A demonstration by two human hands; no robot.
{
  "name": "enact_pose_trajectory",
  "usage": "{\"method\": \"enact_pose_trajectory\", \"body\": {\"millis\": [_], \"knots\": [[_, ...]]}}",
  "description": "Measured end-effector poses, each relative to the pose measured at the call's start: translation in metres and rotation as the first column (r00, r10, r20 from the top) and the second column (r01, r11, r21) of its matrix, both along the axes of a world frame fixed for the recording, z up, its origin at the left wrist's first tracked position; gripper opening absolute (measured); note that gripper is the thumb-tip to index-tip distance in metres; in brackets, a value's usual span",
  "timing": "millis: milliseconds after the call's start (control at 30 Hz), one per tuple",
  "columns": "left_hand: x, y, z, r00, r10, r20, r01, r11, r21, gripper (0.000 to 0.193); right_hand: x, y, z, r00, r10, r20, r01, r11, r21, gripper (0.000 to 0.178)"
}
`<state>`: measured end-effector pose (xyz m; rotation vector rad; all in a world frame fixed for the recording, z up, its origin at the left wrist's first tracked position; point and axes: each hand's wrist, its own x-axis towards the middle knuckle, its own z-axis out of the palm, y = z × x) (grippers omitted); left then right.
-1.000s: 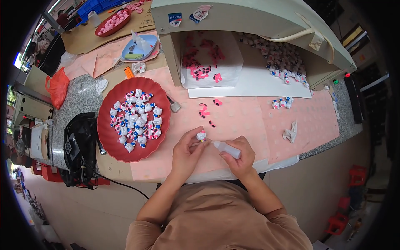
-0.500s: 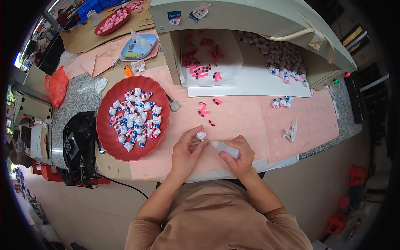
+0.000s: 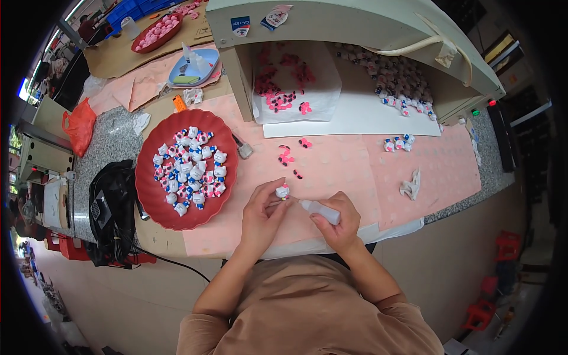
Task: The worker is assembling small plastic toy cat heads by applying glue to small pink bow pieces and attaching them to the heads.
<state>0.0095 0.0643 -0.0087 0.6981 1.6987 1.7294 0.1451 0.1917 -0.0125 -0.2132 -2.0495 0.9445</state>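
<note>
Over pink sheeting, left grip pinches a figurine, partly hidden; right grip clasps a bottle, tip seemingly blurred.

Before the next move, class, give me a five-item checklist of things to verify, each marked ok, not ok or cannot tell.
1. Figurine gripped by the left hand: ok, between its fingers.
2. Bottle held in the right hand: ok, nozzle pointing toward the figurine.
3. Nozzle touching the figurine: cannot tell, too small.
4. A hand free for the pink-and-black pieces: not ok, both are occupied.
5. Red bowl apart from both hands: ok, left of them.
</note>
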Motion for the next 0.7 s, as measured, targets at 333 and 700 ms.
{"method": "enact_pose_trajectory", "body": {"millis": [333,700], "knots": [[0.0002,-0.0018,-0.0012,0.994,-0.047,0.094,0.046,0.999,0.008,0.043,-0.0026,-0.0014,-0.0010,0.998,-0.061,-0.028,0.059,0.997,-0.051,0.037],[0.0010,-0.0010,-0.0002,0.993,-0.027,0.112,0.026,1.000,0.009,0.041,-0.0013,-0.0013,0.0007,0.999,-0.032,-0.034,0.029,0.997,-0.069,0.037]]}}
